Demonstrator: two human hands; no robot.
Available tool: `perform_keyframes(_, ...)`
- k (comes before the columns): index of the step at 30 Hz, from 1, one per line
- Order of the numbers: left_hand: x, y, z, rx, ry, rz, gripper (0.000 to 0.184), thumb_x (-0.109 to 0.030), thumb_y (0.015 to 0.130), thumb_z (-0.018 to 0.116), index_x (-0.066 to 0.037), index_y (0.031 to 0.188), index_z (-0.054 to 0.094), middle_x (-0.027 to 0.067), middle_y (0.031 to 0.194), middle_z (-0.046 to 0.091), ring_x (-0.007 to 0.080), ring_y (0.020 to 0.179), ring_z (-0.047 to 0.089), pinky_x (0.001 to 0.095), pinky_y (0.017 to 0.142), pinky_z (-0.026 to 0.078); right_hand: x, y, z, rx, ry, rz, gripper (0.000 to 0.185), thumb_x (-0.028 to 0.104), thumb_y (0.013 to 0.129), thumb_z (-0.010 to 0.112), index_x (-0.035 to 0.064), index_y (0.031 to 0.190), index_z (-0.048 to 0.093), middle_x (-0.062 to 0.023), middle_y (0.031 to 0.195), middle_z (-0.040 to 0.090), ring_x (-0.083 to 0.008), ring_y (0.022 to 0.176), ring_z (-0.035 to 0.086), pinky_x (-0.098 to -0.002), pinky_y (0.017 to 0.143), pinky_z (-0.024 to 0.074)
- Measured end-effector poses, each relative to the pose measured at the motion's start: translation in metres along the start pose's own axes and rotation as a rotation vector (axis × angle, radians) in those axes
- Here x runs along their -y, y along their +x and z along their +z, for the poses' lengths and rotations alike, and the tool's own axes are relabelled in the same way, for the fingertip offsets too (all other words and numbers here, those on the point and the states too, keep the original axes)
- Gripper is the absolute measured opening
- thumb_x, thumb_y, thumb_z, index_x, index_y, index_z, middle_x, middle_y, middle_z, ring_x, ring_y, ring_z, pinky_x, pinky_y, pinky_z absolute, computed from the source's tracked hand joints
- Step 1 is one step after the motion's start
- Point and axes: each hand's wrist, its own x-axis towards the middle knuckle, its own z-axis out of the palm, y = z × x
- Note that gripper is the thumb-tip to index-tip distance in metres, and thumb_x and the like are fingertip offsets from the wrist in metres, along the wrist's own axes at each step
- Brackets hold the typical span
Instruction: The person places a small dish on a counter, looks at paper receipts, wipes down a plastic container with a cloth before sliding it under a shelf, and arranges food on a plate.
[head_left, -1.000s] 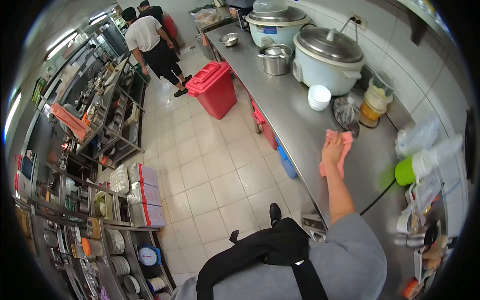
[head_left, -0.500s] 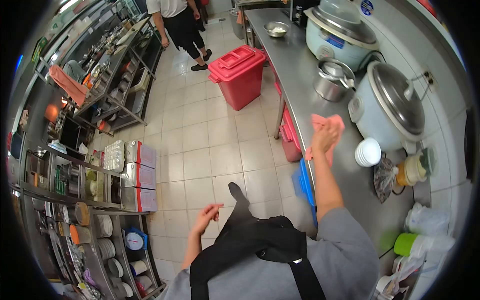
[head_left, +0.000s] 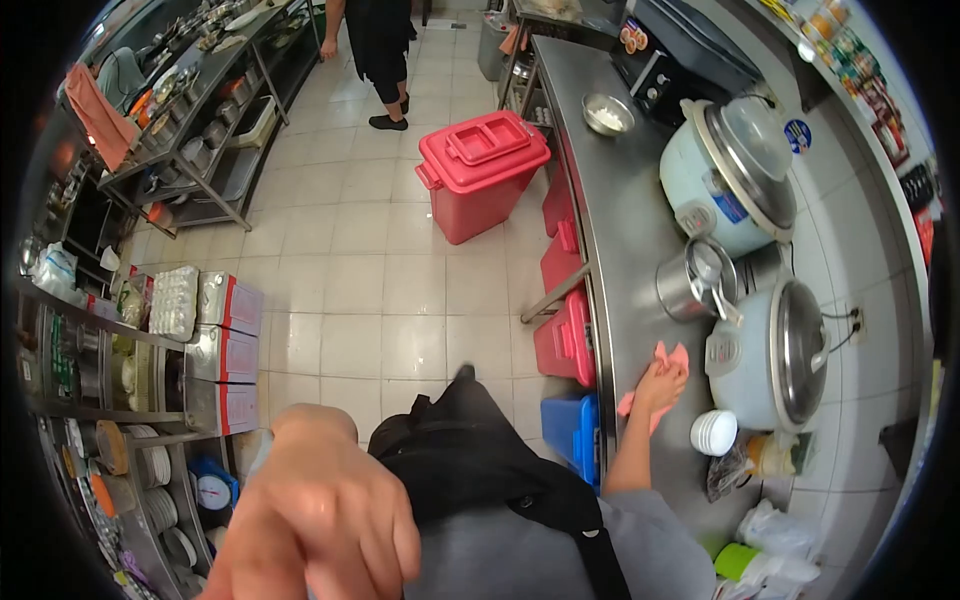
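My right hand (head_left: pixel 659 388) presses a crumpled pink cloth (head_left: pixel 677 357) onto the steel counter (head_left: pixel 625 215). Beside it stand a stack of white bowls (head_left: pixel 713 432), a steel pot (head_left: pixel 692 284) with a ladle in it, and a large rice cooker (head_left: pixel 765 355) with a metal lid. Close to the camera, my left hand (head_left: pixel 325 510) is raised at the lower left, its fingers curled inward and nothing seen in them; the fingertips are partly out of view.
A second rice cooker (head_left: pixel 722 180) and a metal bowl (head_left: pixel 607 115) stand farther along the counter. A red lidded bin (head_left: pixel 485 175) is on the tiled floor. Shelves with plates (head_left: pixel 160 508) and stacked boxes (head_left: pixel 225 355) line the left. Another person (head_left: pixel 380 60) stands ahead.
My left hand has risen from beside my waist to right before the camera. My right hand still holds the cloth on the counter. The camera view has shifted, and the other person has moved.
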Motion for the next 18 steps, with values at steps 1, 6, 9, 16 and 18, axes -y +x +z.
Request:
perform_keyframes(1, -0.005, 0.002, -0.014, 0.03, 0.013, 0.023, 0.03, -0.026, 0.094, 0.055, -0.019, 0.123, 0.053, 0.0072, 0.058, 0.049, 0.0111, 0.039, 0.041, 0.0238, 0.04, 0.021, -0.002, 0.001, 0.005, -0.005, -0.042, 0.022, 0.037, 0.038, 0.084, 0.058, 0.0085, 0.107, 0.06, -0.0122, 0.124, 0.052, -0.0338, 0.107, 0.053, -0.0494, 0.085, 0.0435)
perform_keyframes(6, -0.025, 0.007, -0.085, 0.041, 0.07, 0.064, 0.026, -0.026, 0.095, 0.053, -0.023, 0.118, 0.065, 0.0041, 0.06, 0.05, 0.006, 0.04, 0.039, 0.0202, 0.04, 0.02, 0.003, 0.007, 0.014, -0.038, -0.133, 0.034, 0.036, 0.034, 0.084, 0.054, 0.0077, 0.108, 0.058, -0.0114, 0.124, 0.053, -0.0334, 0.107, 0.053, -0.0486, 0.083, 0.0435)
perform_keyframes(9, -0.039, 0.015, -0.126, 0.024, 0.102, 0.061, 0.025, -0.026, 0.095, 0.052, -0.022, 0.117, 0.065, 0.0021, 0.058, 0.046, 0.0053, 0.039, 0.037, 0.0202, 0.04, 0.019, 0.008, 0.013, 0.016, -0.048, -0.155, 0.031, 0.036, 0.032, 0.084, 0.052, 0.0063, 0.109, 0.057, -0.0115, 0.124, 0.053, -0.0336, 0.106, 0.053, -0.049, 0.082, 0.0436)
perform_keyframes(16, -0.067, 0.028, -0.212, -0.031, 0.181, 0.094, 0.025, -0.026, 0.096, 0.05, -0.02, 0.115, 0.065, -0.0026, 0.052, 0.038, 0.0035, 0.037, 0.032, 0.0204, 0.041, 0.016, 0.016, 0.03, 0.043, -0.083, -0.333, 0.126, 0.031, 0.031, 0.083, 0.049, 0.0059, 0.1, 0.056, -0.0131, 0.113, 0.054, -0.0337, 0.097, 0.054, -0.0493, 0.077, 0.0449)
perform_keyframes(18, -0.076, 0.03, -0.235, -0.056, 0.205, 0.107, 0.025, -0.025, 0.096, 0.05, -0.019, 0.115, 0.065, -0.0039, 0.05, 0.036, 0.003, 0.037, 0.03, 0.0204, 0.041, 0.016, 0.023, 0.035, 0.051, -0.026, -0.384, 0.24, 0.039, 0.035, 0.085, 0.05, 0.0039, 0.107, 0.055, -0.0169, 0.11, 0.053, -0.0359, 0.099, 0.053, -0.0495, 0.078, 0.0453)
